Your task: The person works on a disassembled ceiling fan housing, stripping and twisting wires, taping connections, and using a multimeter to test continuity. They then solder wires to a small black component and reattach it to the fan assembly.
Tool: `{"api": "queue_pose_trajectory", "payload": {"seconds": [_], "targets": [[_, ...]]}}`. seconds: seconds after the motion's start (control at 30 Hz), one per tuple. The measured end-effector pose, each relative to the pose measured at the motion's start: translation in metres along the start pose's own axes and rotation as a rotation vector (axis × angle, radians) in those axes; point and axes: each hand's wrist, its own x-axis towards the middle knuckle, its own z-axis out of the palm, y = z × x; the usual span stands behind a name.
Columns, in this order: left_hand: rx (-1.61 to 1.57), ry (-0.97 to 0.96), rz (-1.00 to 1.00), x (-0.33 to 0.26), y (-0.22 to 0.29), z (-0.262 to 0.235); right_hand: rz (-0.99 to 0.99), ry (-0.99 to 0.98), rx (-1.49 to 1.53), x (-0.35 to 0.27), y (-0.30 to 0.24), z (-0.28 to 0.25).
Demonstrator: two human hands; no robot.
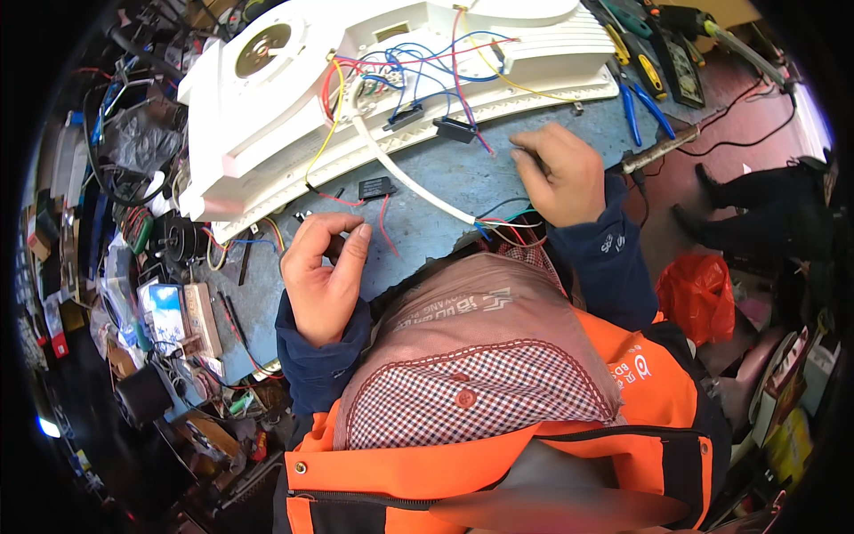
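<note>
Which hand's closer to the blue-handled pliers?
Right. The right hand is just below and left of the pliers in the picture, not touching them; the left hand is much farther off, toward the lower left.

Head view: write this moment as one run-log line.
left hand: curled near black capacitor | right hand: curled over blue workbench | white plastic housing: on workbench, white cable trailing out

A worn blue tabletop (485, 178) stands beside a reddish floor (676, 189), edged at far right by a bright, pale strip (808, 125). Dense clutter (147, 142) crowds the left, where a small white light (49, 428) glows.
</note>
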Motion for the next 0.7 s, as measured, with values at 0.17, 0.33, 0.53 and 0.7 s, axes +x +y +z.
{"api": "queue_pose_trajectory", "payload": {"seconds": [0.17,0.33,0.53,0.7], "targets": [[0.026,-0.018,-0.048,-0.006,-0.01,0.014,0.005,-0.015,0.041,0.001,0.0,0.001],[0.083,-0.123,-0.054,-0.001,-0.011,0.022,0.243,-0.144,0.248,0.005,0.009,-0.019],[0.091,-0.067,-0.072,-0.001,-0.019,0.028,0.471,-0.065,0.827,0.0,0.035,-0.032],[0.137,-0.06,0.081,0.003,-0.001,0.025,0.467,-0.073,0.792,0.002,0.029,-0.035]]}}
